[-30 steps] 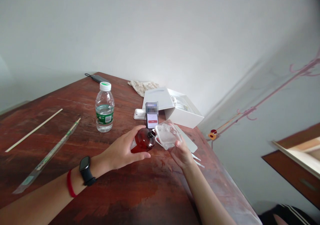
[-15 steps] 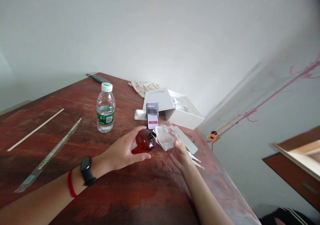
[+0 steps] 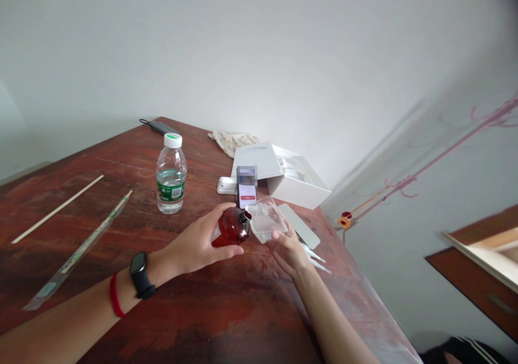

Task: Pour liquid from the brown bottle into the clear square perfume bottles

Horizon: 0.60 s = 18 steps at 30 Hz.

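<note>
At frame centre, left hand [image 3: 198,245] is gripping the tilted amber bottle [image 3: 231,228], right hand [image 3: 289,251] is pinching a clear plastic tray [image 3: 267,221] at its mouth; steadying both seems best.

A dark reddish wooden table [image 3: 226,310], its top worn and blotched, stands against a plain white wall [image 3: 259,46] in soft, even light. Right of the table, a pale grey surface [image 3: 404,245] carries a thin pink branch pattern [image 3: 445,151]. Farther right, brown wooden furniture [image 3: 473,272] cuts into the frame's edge.
</note>
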Each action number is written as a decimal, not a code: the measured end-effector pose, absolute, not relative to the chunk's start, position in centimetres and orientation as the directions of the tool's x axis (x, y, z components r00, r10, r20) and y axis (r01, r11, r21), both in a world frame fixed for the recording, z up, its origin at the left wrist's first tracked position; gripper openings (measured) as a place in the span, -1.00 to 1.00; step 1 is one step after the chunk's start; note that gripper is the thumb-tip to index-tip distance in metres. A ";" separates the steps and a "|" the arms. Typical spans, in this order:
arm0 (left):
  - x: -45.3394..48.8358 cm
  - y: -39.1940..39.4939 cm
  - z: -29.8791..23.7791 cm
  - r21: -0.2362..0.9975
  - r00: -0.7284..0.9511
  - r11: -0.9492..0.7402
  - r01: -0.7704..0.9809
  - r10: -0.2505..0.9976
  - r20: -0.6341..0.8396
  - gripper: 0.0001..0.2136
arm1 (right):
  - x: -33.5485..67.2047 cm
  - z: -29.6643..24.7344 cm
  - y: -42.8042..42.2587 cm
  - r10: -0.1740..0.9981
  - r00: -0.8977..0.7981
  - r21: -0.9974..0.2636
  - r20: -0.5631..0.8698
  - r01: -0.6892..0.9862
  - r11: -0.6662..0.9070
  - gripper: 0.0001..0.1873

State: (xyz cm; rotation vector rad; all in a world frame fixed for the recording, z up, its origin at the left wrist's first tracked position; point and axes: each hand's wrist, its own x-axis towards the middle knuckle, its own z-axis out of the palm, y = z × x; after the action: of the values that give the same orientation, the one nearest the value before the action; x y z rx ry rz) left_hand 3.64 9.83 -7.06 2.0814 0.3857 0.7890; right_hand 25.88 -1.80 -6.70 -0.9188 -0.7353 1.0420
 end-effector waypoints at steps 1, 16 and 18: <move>3.6 9.9 -7.1 0.811 0.753 -0.585 -0.010 0.530 0.391 -0.23 | 25.8 -6.7 -1.8 0.938 0.339 -0.895 0.078 -0.391 0.215 -0.24; 3.7 9.5 -6.8 0.833 0.753 -0.554 -0.011 0.543 0.372 -0.24 | 26.0 -7.3 -1.7 0.960 0.258 -0.911 0.107 -0.362 0.199 -0.07; 3.7 9.5 -6.9 0.839 0.756 -0.545 0.000 0.549 0.357 -0.24 | 26.1 -7.5 -1.7 0.960 0.255 -0.908 0.115 -0.365 0.206 -0.06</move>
State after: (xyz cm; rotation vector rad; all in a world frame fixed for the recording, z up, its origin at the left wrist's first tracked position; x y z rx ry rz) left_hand 3.66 9.54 -6.86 2.0387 0.4121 0.7600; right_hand 26.06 -1.70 -7.46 -0.9017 -0.8298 1.0883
